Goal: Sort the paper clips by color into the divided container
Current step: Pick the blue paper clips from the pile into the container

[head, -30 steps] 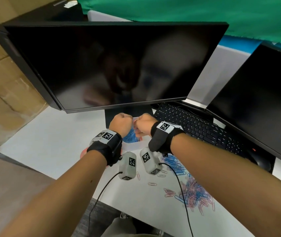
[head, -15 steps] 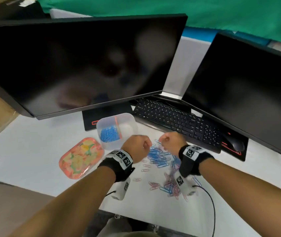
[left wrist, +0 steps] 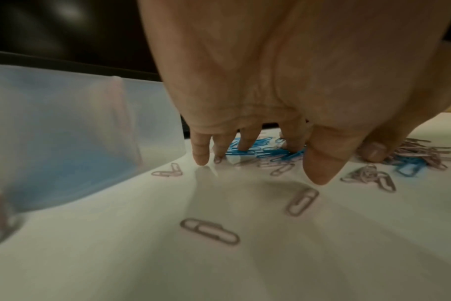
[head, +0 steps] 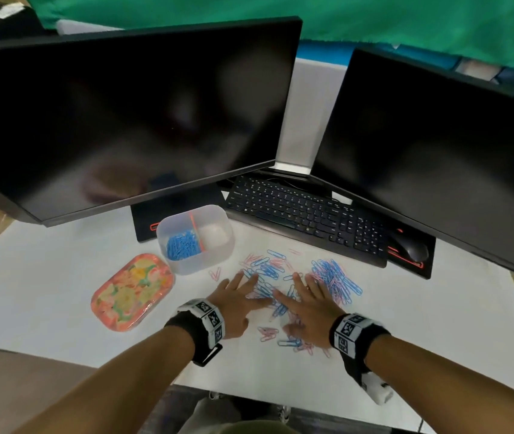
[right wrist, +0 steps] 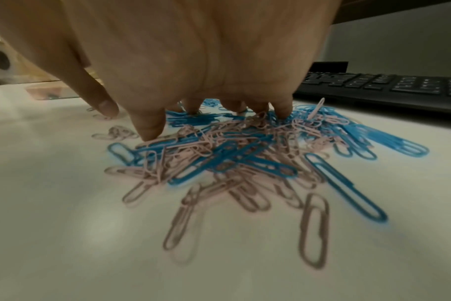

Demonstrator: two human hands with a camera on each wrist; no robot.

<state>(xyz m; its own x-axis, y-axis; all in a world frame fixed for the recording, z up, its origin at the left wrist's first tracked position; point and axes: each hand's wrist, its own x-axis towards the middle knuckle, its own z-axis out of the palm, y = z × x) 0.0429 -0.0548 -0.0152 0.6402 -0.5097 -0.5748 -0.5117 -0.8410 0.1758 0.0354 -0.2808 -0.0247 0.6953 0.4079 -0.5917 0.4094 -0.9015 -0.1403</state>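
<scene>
A heap of blue and pink paper clips (head: 331, 277) (right wrist: 234, 154) is scattered on the white desk in front of the keyboard. My left hand (head: 237, 296) (left wrist: 258, 150) lies spread over the heap's left part, fingertips touching blue clips. My right hand (head: 309, 302) (right wrist: 219, 114) is spread flat over the middle of the heap, fingertips down among the clips. Neither hand holds anything. The clear divided container (head: 218, 255) (left wrist: 65, 126) stands to the upper left, with blue clips (head: 183, 245) in its left compartment and nothing visible in its right one.
An orange patterned lid (head: 133, 291) lies left of the container. A black keyboard (head: 305, 214) and mouse (head: 412, 249) sit behind the clips. Two dark monitors (head: 130, 120) stand at the back. The desk's front edge (head: 280, 396) is near my wrists.
Both hands were fists held over the container, then drew back toward me. Now they have opened and lowered flat onto the clip heap. My view has tilted down.
</scene>
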